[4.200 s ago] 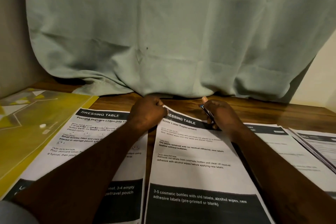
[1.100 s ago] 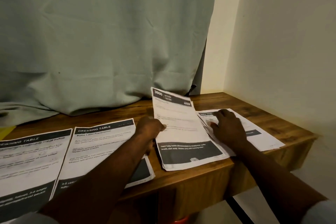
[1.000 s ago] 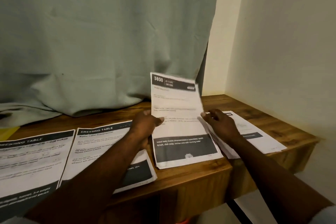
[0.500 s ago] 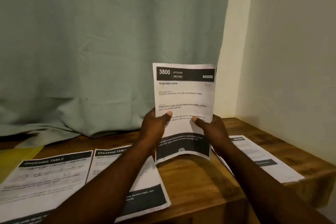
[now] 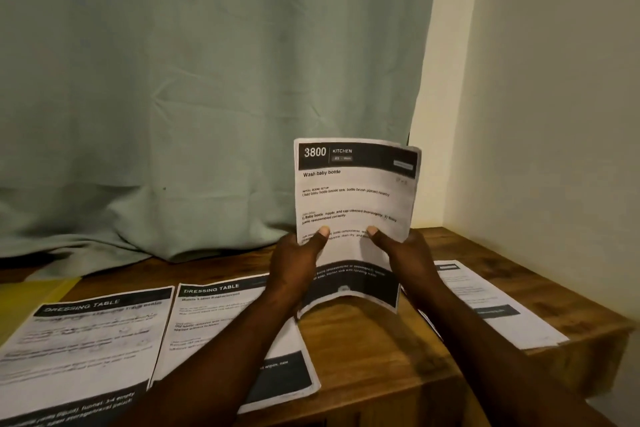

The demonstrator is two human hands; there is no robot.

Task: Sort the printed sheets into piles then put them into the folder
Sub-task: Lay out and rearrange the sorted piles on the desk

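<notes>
I hold a printed sheet headed "3800 KITCHEN, Wash baby bottle" [image 5: 356,198] upright above the table. My left hand [image 5: 298,260] pinches its left side with the thumb on the front. My right hand [image 5: 403,253] pinches the right side the same way. Flat on the wooden table [image 5: 374,354] lie two "DRESSING TABLE" sheets, one at the left [image 5: 83,347] and one in the middle [image 5: 221,329], partly under my left forearm. A pile of sheets [image 5: 485,305] lies at the right behind my right arm. A corner of the yellow folder [image 5: 31,298] shows at the far left.
A pale green curtain [image 5: 207,97] hangs behind the table and drapes onto its back edge. A cream wall [image 5: 554,114] closes off the right side. The table's right edge drops away beyond the right pile.
Both hands lifted the kitchen sheet off the table and raised it upright to face me. The view swung from the left piles to the right end of the table.
</notes>
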